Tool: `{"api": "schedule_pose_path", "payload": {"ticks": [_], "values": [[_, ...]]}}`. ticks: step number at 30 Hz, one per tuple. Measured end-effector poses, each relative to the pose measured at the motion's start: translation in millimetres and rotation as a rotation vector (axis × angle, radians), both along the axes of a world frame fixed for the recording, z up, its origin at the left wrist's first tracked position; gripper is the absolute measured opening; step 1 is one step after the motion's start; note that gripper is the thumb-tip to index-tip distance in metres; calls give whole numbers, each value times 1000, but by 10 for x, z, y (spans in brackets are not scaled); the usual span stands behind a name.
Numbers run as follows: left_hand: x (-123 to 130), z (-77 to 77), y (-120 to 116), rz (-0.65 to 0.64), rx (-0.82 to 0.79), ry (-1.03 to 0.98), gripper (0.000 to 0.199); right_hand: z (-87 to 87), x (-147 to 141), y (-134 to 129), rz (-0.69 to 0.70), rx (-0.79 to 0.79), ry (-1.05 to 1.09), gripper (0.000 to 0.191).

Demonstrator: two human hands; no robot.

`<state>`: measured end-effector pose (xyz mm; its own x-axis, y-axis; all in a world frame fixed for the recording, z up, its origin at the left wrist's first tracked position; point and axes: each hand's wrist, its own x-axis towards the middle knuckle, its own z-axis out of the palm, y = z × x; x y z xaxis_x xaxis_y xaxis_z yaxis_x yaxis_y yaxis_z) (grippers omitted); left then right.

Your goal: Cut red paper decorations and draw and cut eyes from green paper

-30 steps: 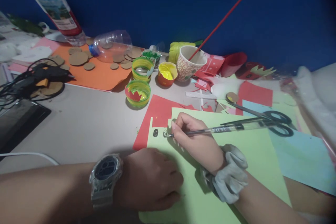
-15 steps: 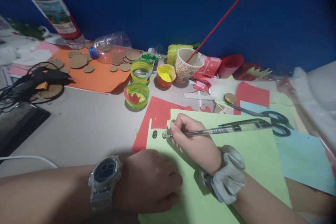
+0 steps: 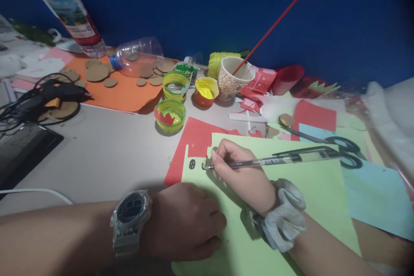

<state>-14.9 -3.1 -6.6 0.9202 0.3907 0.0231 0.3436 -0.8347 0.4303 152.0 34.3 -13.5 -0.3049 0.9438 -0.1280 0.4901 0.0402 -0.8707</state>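
My right hand (image 3: 237,168), with a grey scrunchie (image 3: 283,215) at the wrist, grips a clear black-ink pen (image 3: 271,161). The pen tip touches light green paper (image 3: 310,189) beside a small dark oval mark (image 3: 204,164). A second, filled oval (image 3: 192,164) with light spots lies to its left. My left hand (image 3: 187,222), curled with the fingers bent under, rests on the lower left of the green paper; a clear watch (image 3: 131,213) is on that wrist. Red paper (image 3: 181,155) shows beneath the green sheet's upper left edge.
Scissors (image 3: 346,151) lie at the right over blue paper (image 3: 377,194). Behind stand a patterned cup (image 3: 234,79) with a red stick, and small yellow-green bowls (image 3: 170,116). Orange paper (image 3: 119,99) holds cardboard discs; a tall bottle (image 3: 69,15) and a black glue gun (image 3: 58,90) are at the left.
The whole view has shifted slightly, so things appear a little further right. Both hands keep nearly the same pose, with the pen tip still at the right oval.
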Motion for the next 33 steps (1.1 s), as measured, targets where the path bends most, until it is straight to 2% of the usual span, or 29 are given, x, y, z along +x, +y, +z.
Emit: {"api": "schedule_pose_path", "payload": {"ticks": [13, 33], "values": [[6, 3, -4, -5, -5, 4, 20, 15, 3, 1, 4, -3, 14, 24], [1, -11, 7, -10, -2, 28, 23, -22, -37, -19, -81, -35, 67, 27]]}}
